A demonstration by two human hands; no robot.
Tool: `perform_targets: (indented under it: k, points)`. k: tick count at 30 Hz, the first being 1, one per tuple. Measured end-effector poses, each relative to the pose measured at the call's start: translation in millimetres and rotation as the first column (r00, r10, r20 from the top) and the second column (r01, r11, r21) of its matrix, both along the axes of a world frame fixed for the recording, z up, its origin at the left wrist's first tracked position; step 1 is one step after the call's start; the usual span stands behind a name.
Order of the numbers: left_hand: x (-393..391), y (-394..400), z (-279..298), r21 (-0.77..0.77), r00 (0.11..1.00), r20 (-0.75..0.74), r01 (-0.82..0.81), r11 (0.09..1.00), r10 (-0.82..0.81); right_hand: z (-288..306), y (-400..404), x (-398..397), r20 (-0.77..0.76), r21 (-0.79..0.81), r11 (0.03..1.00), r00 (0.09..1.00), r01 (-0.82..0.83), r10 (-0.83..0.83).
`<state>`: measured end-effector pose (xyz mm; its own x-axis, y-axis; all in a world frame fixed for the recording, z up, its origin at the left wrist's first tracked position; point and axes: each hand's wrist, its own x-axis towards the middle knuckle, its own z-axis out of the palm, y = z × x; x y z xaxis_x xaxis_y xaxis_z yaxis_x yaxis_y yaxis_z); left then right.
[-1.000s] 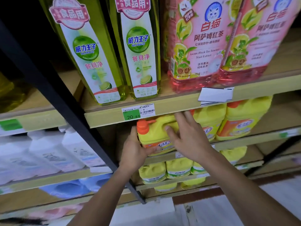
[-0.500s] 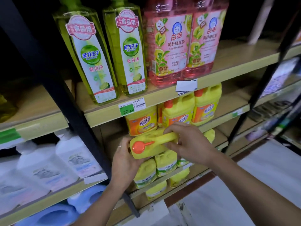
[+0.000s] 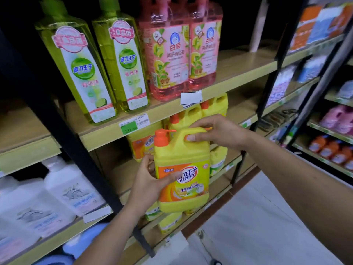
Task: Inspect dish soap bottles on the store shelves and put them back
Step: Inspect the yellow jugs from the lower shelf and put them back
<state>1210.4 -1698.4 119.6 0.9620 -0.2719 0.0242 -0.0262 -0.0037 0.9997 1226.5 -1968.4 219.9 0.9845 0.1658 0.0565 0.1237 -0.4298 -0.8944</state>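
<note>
Store aisle, wooden shelves on black metal uprights, stocked with detergent. Yellow dish soap bottle is off the shelf, held upright in the air in front of the middle shelf, label facing the camera, orange pump cap at its top left.

Right hand has its grip closed around the moulded handle at the bottom of the bottle's neck area, fingers over the top, thumb pressed on the near side. Left hand has its grip wrapped on the bottle's left edge at label height, thumb across the front label, fingers behind; palm supports the side. Both grips are clamped on the bottle, not spread.

Just behind the right grip: more yellow bottles of the same kind on the middle shelf. Above both grips: two green bottles and two pink bottles on the upper shelf, price tag on that shelf's edge. Left of the left grip, past the black upright: white jugs. Below the grips: smaller yellow bottles on lower shelves.

Step in hand, judged: inspection, label turned toward the viewer for reading. Put-back not yet done. Next move likely needs the bottle kept upright, pushed forward into the gap on the middle shelf beyond the left grip, clearing the upper shelf edge with the pump cap, base down flat before letting go.
</note>
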Motion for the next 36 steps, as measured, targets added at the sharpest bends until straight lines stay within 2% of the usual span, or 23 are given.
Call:
perform_targets:
  k: [4,6,10,13,17,23,32,36]
  points:
    - [-4.0,-23.3,-4.8,-0.111,0.986,-0.168,-0.026,0.994,0.007,-18.5,-12.6,5.0,-0.089,0.117,0.99,0.993,0.085,-0.074]
    - [-7.4,-34.8,-6.8,-0.159,0.97,-0.242,-0.057,0.986,0.017,-32.2,-16.3,6.3,-0.162,0.238,0.963,0.983,0.125,-0.087]
    - [-14.0,-53.8,-12.4,-0.205,0.932,-0.356,-0.153,0.967,0.072,-68.4,-14.2,-5.7,-0.335,0.518,0.827,0.941,0.218,-0.039]
    - [-18.1,-68.0,-12.2,-0.217,0.902,-0.408,-0.249,0.944,0.144,-101.8,-13.3,-27.3,-0.415,0.618,0.743,0.909,0.256,0.031]
    - [-24.0,-89.5,-11.8,-0.219,0.88,-0.418,-0.339,0.915,0.226,-131.8,-17.8,-51.5,-0.461,0.635,0.693,0.887,0.339,-0.012]
    - [-47.2,-126.1,-17.4,-0.214,0.861,-0.429,-0.391,0.895,0.274,-139.8,-41.4,-65.9,-0.374,0.604,0.755,0.927,0.257,-0.016]
    - [-75.1,-140.0,-17.1,-0.194,0.878,-0.417,-0.338,0.921,0.234,-147.8,-61.7,-71.5,-0.38,0.65,0.73,0.922,0.211,0.072]
    - [-82.9,-126.5,-11.8,-0.15,0.898,-0.361,-0.324,0.934,0.254,-144.2,-57.6,-69.6,-0.382,0.667,0.722,0.916,0.185,0.118]
